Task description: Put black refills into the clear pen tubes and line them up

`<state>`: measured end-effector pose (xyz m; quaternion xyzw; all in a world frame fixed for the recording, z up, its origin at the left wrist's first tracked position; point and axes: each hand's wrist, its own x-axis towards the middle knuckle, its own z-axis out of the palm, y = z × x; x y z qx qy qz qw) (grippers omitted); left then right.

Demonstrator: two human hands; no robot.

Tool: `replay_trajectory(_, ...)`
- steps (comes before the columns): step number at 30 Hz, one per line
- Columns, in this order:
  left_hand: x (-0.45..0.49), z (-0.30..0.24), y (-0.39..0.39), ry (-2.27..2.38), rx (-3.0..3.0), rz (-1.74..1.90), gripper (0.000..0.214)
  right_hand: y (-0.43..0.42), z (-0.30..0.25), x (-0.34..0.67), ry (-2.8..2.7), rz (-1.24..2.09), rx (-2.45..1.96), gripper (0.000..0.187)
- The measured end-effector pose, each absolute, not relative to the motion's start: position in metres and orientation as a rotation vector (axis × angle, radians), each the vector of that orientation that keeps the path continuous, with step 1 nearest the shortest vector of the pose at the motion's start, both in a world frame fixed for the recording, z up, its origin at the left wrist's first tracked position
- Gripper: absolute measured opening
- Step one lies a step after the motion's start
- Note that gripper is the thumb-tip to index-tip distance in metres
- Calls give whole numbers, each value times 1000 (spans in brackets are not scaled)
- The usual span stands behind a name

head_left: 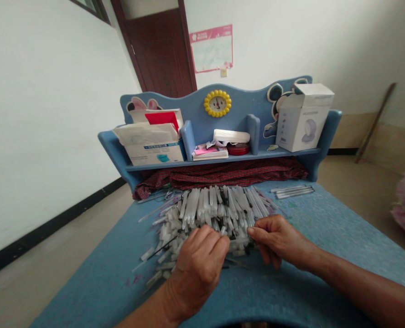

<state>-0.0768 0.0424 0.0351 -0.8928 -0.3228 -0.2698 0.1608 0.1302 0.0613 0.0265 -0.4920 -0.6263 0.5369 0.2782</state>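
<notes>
A big heap of thin white plastic tubes with dark tips lies in the middle of a blue desk. My left hand rests at the heap's near edge, fingers curled and pressed together at the tubes. My right hand sits just to its right, fingertips pinched at the heap's near right side. What either hand grips is hidden among the tubes. A small bundle of the same tubes lies apart at the back right.
A blue shelf unit with a yellow clock stands at the desk's back, holding a white box, papers and a mask box. Red checked cloth lies under it. A brown door is behind; floor on both sides.
</notes>
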Motion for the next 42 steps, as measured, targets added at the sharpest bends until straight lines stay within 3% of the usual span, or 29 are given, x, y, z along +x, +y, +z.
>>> replay_trajectory(7, -79, 38, 45, -1047, -2504, -801, 14, 64, 29, 138, -1703, 1372, -1210, 42)
replay_trajectory(18, -83, 50, 58, -2160, -2582, -2021, 10, 69, 23, 150, -2159, 839, -1207, 18)
replay_trajectory(26, -83, 56, 58, -2222, -2484, -2543, 11, 61, 26, 146, -2350, 844, -1151, 17)
replay_trajectory(34, -86, 56, 58, -2183, -2502, -2740, 11, 58, 29, 144, -2515, 606, -1240, 15)
replay_trajectory(42, -88, 54, 58, -2206, -2538, -2846, 12, 64, 24, 149, -2571, 610, -1258, 13)
